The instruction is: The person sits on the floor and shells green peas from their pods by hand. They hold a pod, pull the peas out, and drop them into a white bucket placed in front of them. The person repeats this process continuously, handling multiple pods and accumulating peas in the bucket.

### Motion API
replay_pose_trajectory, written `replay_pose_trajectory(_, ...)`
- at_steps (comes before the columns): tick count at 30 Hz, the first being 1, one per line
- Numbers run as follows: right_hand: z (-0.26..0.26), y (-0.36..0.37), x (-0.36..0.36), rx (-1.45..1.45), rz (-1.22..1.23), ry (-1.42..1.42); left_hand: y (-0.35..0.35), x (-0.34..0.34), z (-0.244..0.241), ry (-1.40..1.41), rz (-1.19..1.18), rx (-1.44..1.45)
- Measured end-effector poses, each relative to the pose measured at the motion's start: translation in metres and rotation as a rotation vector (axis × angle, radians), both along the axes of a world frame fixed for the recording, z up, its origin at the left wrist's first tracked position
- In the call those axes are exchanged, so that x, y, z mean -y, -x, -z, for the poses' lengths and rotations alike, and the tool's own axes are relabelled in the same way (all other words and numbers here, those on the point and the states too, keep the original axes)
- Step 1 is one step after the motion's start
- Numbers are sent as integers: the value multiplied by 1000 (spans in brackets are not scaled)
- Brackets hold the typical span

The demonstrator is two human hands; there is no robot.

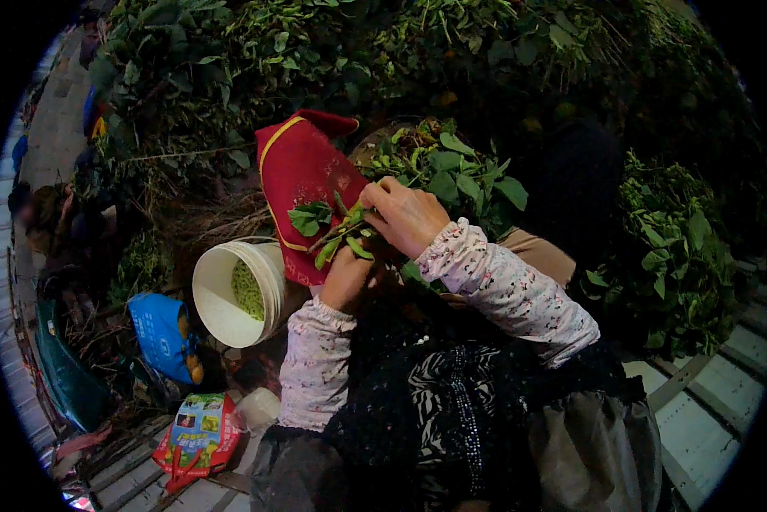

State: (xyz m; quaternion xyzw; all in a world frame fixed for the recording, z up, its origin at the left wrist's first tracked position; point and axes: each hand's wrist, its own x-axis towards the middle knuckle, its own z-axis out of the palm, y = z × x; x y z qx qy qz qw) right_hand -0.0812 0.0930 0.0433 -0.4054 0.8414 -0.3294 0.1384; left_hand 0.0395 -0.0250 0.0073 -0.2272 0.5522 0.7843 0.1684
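In front of my body, my left hand [347,276] grips a green bean stalk [332,233] that carries leaves and plump pods. My right hand [409,212] has its thumb and fingers pinched on the upper part of the same stalk. A green pod [359,248] hangs beside my left fingers. Under the stalk lies a red cloth [306,173] with yellow edging. A white plastic bucket [220,307] leans to the left of my left hand, with shelled green beans [247,290] inside it. Beyond my right hand sits a heap of leaves and pods [450,169].
Large piles of leafy plants [332,57] rise ahead, with more greenery [671,256] at the right. A blue bag [162,336], a red printed bag [197,435] and a clear plastic cup [258,409] stand at the lower left. Another person is partly visible at the far left.
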Motion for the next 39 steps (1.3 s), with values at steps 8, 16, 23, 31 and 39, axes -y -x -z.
replay_pose_trajectory(8,4,-3,-5,39,0,111,-11,-11,-59,-402,-221,46)
replay_pose_trajectory(16,-12,-21,-15,284,-37,72,2,-21,-24,-511,-615,-21)
replay_pose_trajectory(23,18,-30,-15,495,-62,151,9,-28,-12,-131,-664,-89)
replay_pose_trajectory(31,25,-27,-13,650,-76,190,5,-16,-23,-136,-510,-58)
replay_pose_trajectory(39,-16,-16,-21,315,28,-47,6,-20,-24,-85,-511,-67)
